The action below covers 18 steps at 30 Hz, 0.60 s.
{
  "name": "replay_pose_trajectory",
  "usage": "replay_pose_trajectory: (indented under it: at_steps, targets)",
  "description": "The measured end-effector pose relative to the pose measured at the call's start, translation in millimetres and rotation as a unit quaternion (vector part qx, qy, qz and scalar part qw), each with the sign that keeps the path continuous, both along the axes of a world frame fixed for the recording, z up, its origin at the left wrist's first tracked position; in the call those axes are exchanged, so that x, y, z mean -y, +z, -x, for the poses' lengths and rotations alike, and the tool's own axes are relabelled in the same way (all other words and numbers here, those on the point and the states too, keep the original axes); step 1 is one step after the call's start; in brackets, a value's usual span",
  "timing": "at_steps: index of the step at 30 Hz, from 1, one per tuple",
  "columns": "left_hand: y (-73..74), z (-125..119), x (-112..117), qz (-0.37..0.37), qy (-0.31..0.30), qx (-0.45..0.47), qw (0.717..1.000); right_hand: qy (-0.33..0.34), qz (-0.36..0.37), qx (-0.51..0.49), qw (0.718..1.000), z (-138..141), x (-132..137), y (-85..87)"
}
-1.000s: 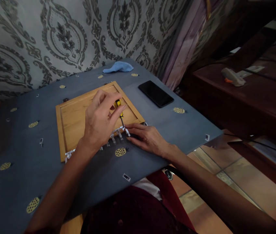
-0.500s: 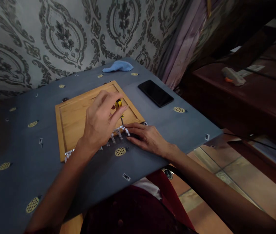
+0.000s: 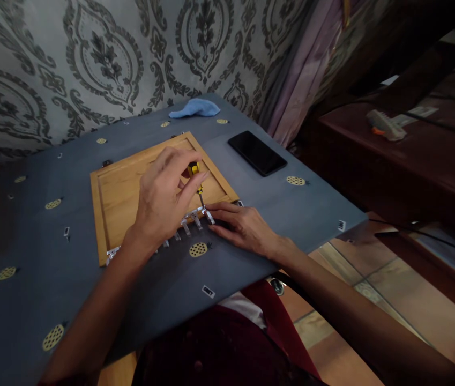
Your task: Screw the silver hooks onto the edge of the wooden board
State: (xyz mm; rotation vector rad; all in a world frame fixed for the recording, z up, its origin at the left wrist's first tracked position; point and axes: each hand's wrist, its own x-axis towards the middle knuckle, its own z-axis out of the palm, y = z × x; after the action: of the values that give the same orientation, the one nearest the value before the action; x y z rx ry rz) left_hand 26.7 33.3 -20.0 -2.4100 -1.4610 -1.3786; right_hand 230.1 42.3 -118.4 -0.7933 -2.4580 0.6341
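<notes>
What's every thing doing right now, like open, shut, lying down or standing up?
screwdriver, upright, tip on the metal bracket
left hand, closed around the screwdriver
right hand, flat, fingertips on the metal bracket
wooden panel, lying flat
phone, face up, screen dark
blue cloth, crumpled

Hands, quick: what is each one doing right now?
Left hand: closed on the screwdriver, held upright over the metal strip.
Right hand: open, fingers resting on that strip at the wooden panel edge, holding nothing.

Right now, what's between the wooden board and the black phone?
Just bare grey tablecloth between the wooden board and the phone, as the head view shows.
</notes>
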Motion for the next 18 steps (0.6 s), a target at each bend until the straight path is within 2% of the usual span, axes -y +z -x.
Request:
replay_pose_trajectory:
  at_steps: [3, 8, 12, 18]
  targets:
    - [0.4, -1, 1, 0.000, 0.009, -0.001, 1.000, 0.003, 0.005, 0.002, 1.000, 0, 0, 0.1]
    - [1.9, 2, 0, 0.061, -0.038, 0.038, 0.997, 0.000, 0.003, 0.003, 1.000, -1, 0, 0.6]
    - [3.8, 5, -1, 0.071, -0.060, 0.043, 0.995, 0.001, 0.004, 0.004, 1.000, -1, 0, -0.1]
    - [12.3, 10, 2, 0.051, -0.005, 0.081, 0.995, 0.005, 0.010, 0.003, 1.000, -1, 0, -0.4]
